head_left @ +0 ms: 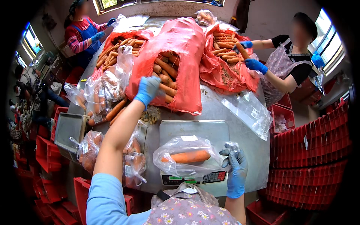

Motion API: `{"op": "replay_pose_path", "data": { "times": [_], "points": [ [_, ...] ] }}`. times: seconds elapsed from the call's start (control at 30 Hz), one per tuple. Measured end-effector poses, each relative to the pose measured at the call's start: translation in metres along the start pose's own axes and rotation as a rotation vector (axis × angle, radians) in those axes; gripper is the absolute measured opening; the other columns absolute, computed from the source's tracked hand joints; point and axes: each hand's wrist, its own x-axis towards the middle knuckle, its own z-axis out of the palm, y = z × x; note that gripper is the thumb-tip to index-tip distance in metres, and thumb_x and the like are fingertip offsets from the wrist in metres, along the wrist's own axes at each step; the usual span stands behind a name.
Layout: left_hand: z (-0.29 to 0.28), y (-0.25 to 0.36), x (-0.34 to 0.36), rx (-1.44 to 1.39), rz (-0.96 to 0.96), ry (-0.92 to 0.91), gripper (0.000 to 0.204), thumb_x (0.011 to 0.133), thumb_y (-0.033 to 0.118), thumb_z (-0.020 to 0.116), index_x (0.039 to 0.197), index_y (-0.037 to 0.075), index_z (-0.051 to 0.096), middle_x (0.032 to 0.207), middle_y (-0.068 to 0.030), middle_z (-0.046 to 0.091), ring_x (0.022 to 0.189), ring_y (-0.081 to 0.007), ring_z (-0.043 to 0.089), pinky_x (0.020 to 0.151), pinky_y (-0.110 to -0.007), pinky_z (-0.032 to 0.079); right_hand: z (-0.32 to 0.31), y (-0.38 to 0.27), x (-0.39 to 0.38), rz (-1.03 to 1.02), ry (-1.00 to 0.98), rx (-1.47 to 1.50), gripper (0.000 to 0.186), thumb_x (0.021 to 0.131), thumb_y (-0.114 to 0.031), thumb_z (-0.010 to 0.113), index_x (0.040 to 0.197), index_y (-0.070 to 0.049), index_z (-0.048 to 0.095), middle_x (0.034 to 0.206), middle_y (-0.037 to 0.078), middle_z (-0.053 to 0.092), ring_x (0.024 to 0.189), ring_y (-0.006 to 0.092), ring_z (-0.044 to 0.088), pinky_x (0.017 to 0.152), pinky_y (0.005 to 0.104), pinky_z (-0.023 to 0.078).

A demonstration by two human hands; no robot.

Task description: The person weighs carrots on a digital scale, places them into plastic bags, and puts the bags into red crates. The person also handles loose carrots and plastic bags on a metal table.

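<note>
My left hand (148, 90), in a blue glove, reaches to the torn opening of a large red mesh sack (183, 41). Its fingers are curled over the end of a carrot (167, 89) there, partly hidden and slightly blurred. In front of me a clear plastic bag (168, 150) with a carrot (186, 156) inside lies on a weighing scale (194, 127). My right hand (237, 168), also gloved in blue, pinches the bag's gathered mouth at the scale's right side.
Bagged carrots (90, 148) lie left, beside a grey metal tray (70, 127). Empty plastic bags (251, 114) lie right. Two co-workers in blue gloves stand across the table by open carrot sacks (225, 71); the right one holds a carrot (242, 50). Red crates (309, 138) are stacked right.
</note>
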Motion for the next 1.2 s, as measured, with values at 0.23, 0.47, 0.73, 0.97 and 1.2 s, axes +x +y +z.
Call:
{"op": "replay_pose_path", "data": {
  "times": [0.23,0.47,0.73,0.97,1.2],
  "points": [
    [-0.031,-0.014,0.031,0.181,0.174,-0.448,0.043,0.06,0.05,0.073,0.078,0.012,0.067,0.077,-0.0084,0.066,0.072,-0.0267,0.063,0.065,-0.038,0.049,-0.011,0.0,-0.004,-0.048,0.04,0.03,0.023,0.091,-0.004,0.047,0.113,0.001,0.055,0.095,0.011,0.065,0.061,0.004,0.051,0.057,0.0169,0.043],
    [-0.018,0.013,0.026,0.433,0.192,-0.807,0.078,0.058,0.076,0.058,0.104,0.013,0.066,0.098,-0.0088,0.066,0.096,-0.0257,0.061,0.082,-0.041,0.046,-0.005,-0.004,-0.017,0.008,0.062,-0.02,0.025,0.091,-0.007,0.048,0.113,0.002,0.055,0.092,0.011,0.065,0.063,0.0055,0.053,0.058,0.0169,0.043],
    [0.013,-0.017,0.046,0.482,0.228,-0.793,0.099,0.062,0.085,0.047,0.132,0.014,0.047,0.132,-0.0089,0.049,0.118,-0.0231,0.05,0.094,-0.033,0.042,-0.021,0.005,-0.021,0.066,0.055,-0.012,0.028,0.093,-0.007,0.047,0.119,-0.001,0.053,0.105,0.011,0.064,0.07,0.0088,0.056,0.065,0.0224,0.05],
    [0.053,-0.039,0.062,0.177,0.011,-0.732,0.09,0.071,0.074,0.049,0.134,0.011,0.043,0.134,-0.0144,0.046,0.115,-0.0263,0.052,0.094,-0.036,0.042,-0.024,0.012,-0.023,0.041,-0.011,-0.06,0.026,0.095,-0.01,0.047,0.117,0.001,0.054,0.1,0.007,0.065,0.071,0.0067,0.055,0.069,0.0205,0.046],
    [-0.02,-0.03,0.025,-0.122,-0.079,-0.527,0.053,0.074,0.055,0.063,0.101,0.009,0.063,0.096,-0.0164,0.066,0.086,-0.0311,0.065,0.073,-0.043,0.051,-0.005,0.011,-0.018,0.05,-0.076,-0.102,0.024,0.094,-0.01,0.048,0.114,0.002,0.055,0.098,0.009,0.065,0.069,0.0081,0.055,0.066,0.0215,0.046]
  ]
}}
